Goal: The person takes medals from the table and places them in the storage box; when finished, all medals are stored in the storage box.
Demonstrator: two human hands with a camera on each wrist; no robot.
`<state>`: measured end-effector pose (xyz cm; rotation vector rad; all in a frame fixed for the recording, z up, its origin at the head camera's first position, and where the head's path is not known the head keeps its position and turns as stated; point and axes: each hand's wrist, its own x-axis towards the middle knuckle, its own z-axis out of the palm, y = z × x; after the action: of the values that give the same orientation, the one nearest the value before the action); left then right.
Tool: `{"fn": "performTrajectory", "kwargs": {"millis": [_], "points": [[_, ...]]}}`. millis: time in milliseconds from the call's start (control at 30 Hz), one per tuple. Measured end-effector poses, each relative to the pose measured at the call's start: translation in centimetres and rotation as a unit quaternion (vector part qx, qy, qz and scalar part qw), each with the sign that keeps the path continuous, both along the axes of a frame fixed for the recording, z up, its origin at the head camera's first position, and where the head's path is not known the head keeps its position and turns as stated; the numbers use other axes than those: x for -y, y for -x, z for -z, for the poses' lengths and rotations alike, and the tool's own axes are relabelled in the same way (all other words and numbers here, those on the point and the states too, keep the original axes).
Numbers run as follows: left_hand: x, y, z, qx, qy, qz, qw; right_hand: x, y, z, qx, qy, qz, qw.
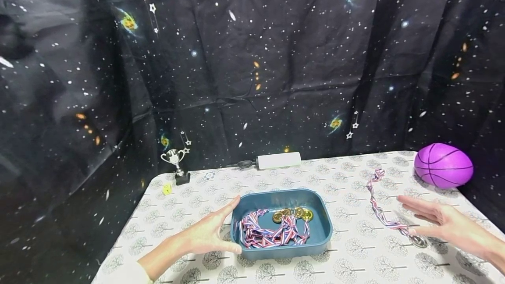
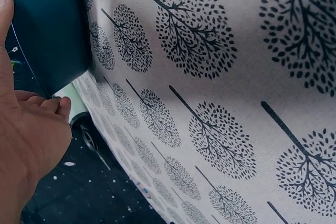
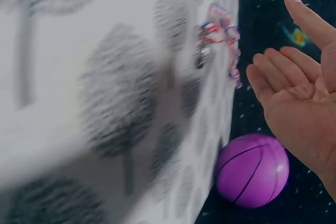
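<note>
A blue rectangular bin (image 1: 282,253) stands on the table, holding several gold medals (image 1: 293,214) on tangled red, white and blue ribbons (image 1: 272,233). My left hand (image 1: 209,231) is spread at the bin's left end, fingertips at the back corner and thumb at the front corner, with the palm apart from the wall. In the left wrist view that hand lies right beside the bin wall (image 2: 50,30). Out to the right, my right hand (image 1: 446,222) hovers with extended fingers, holding nothing. Beneath its thumb lies a silver-coloured medal (image 1: 418,242) whose ribbon (image 1: 375,205) stretches toward the back.
A purple ball (image 1: 443,165) with black lines sits at the back right. Along the back edge lies a white cylinder (image 1: 278,160). A small silver trophy cup (image 1: 179,165) stands at the back left, near a yellow tag (image 1: 167,189). Dark star-printed cloth (image 1: 252,56) hangs behind the table.
</note>
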<state>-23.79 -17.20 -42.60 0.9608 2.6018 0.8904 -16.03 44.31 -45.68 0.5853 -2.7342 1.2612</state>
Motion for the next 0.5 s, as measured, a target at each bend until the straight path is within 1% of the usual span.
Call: {"fn": "performTrajectory", "kwargs": {"millis": [100,267,367,500], "points": [[0.0,0.0,0.0,0.000,0.000,0.000,1.0000,-0.9,-0.5,1.4,-0.014,-0.014,-0.007,0.9998],[0.0,0.1,0.0,-0.001,0.002,0.002,1.0000,-1.9,-0.9,2.9,-0.037,0.006,-0.017,0.9991],[0.0,0.1,0.0,-0.003,0.005,0.004,1.0000,-2.3,-1.2,3.6,-0.039,0.019,-0.014,0.9990],[0.0,0.1,-0.1,-0.003,0.008,0.003,1.0000,-2.6,-1.3,4.6,-0.035,0.037,-0.026,0.9984]]}}
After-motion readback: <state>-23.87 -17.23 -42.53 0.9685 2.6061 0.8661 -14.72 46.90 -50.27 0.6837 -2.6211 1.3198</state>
